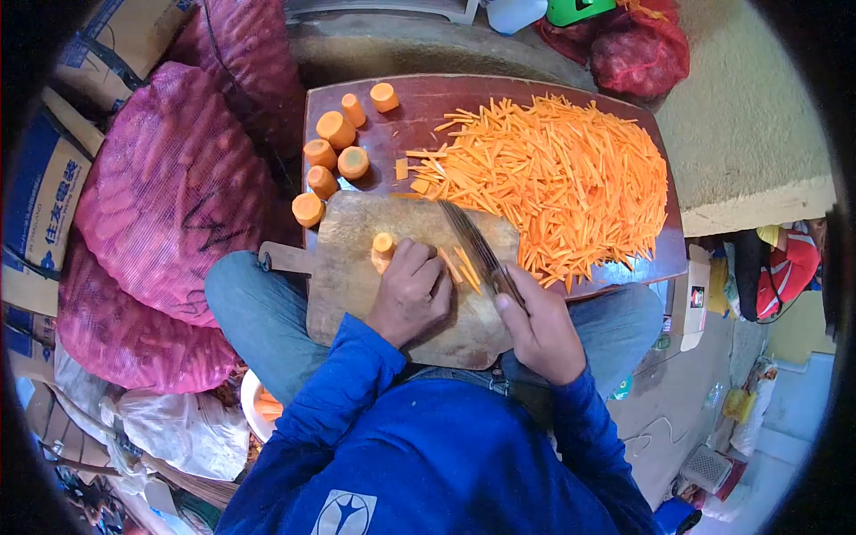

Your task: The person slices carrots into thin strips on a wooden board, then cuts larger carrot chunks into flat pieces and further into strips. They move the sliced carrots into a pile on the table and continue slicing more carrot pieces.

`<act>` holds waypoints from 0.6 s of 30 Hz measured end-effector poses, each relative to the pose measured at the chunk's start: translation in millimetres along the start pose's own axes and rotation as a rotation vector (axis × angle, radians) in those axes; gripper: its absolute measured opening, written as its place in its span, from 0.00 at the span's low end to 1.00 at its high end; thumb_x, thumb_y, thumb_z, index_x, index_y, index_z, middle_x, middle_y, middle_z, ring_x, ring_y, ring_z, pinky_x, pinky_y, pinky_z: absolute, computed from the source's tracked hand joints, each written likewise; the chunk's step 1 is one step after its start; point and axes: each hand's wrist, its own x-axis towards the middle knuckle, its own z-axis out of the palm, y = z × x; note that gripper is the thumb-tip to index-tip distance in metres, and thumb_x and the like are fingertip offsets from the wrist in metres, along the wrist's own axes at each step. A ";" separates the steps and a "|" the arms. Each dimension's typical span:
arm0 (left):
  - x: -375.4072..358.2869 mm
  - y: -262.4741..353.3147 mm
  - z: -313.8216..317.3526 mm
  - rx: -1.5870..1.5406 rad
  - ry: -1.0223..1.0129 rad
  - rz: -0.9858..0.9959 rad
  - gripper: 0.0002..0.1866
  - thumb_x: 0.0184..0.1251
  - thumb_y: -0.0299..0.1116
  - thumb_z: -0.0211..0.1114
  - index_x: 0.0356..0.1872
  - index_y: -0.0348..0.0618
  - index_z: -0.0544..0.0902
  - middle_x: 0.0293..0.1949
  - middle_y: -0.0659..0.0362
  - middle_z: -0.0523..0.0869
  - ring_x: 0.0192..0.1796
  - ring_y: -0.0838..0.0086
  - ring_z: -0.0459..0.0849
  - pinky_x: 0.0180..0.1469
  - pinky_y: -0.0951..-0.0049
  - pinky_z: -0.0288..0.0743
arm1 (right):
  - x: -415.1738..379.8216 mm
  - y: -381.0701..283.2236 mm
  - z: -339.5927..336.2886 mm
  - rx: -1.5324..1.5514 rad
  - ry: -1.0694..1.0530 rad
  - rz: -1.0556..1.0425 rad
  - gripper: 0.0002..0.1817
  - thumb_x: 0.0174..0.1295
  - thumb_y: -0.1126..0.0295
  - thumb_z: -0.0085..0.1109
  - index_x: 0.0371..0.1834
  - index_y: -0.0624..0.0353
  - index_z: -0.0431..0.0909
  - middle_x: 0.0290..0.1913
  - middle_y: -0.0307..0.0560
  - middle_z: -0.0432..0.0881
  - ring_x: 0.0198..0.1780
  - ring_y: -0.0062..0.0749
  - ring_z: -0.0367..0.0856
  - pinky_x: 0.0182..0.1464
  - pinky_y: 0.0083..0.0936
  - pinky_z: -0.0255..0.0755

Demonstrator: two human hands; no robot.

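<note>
My left hand rests on the wooden cutting board with its fingers curled down over a carrot, whose orange slices show at the fingertips. A short peeled carrot piece stands just beyond the knuckles. In my right hand is a knife, gripped by its handle, its dark blade slanting up and left over the board. Several thin carrot sticks lie between the left fingers and the blade.
A large heap of carrot sticks covers the right of the low table. Several carrot chunks stand at its left. Red mesh sacks crowd the left side. A white bowl with carrots sits beside my left leg.
</note>
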 end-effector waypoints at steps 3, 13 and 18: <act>3.8 5.3 -2.2 -0.061 0.090 0.023 0.10 0.47 0.16 0.73 0.32 0.34 0.84 0.35 0.49 0.82 0.36 0.53 0.81 0.39 0.58 0.77 | -14.7 -3.4 -6.7 -0.053 -0.059 -0.002 0.23 0.76 0.73 0.59 0.71 0.67 0.75 0.49 0.72 0.86 0.51 0.70 0.87 0.52 0.50 0.81; 1.2 -0.1 -1.2 -0.077 0.045 0.127 0.07 0.45 0.20 0.72 0.26 0.38 0.82 0.30 0.53 0.80 0.31 0.57 0.80 0.33 0.60 0.76 | 43.0 23.1 -21.4 -0.267 -0.011 -0.045 0.22 0.73 0.71 0.63 0.68 0.66 0.78 0.45 0.71 0.88 0.47 0.69 0.88 0.49 0.49 0.83; 0.4 -2.8 -0.1 -0.053 0.007 0.125 0.07 0.47 0.22 0.73 0.27 0.38 0.83 0.30 0.52 0.80 0.32 0.57 0.80 0.34 0.60 0.76 | 97.3 3.5 -20.1 -0.332 -0.140 -0.202 0.16 0.75 0.67 0.62 0.62 0.61 0.80 0.38 0.69 0.87 0.41 0.70 0.87 0.42 0.57 0.80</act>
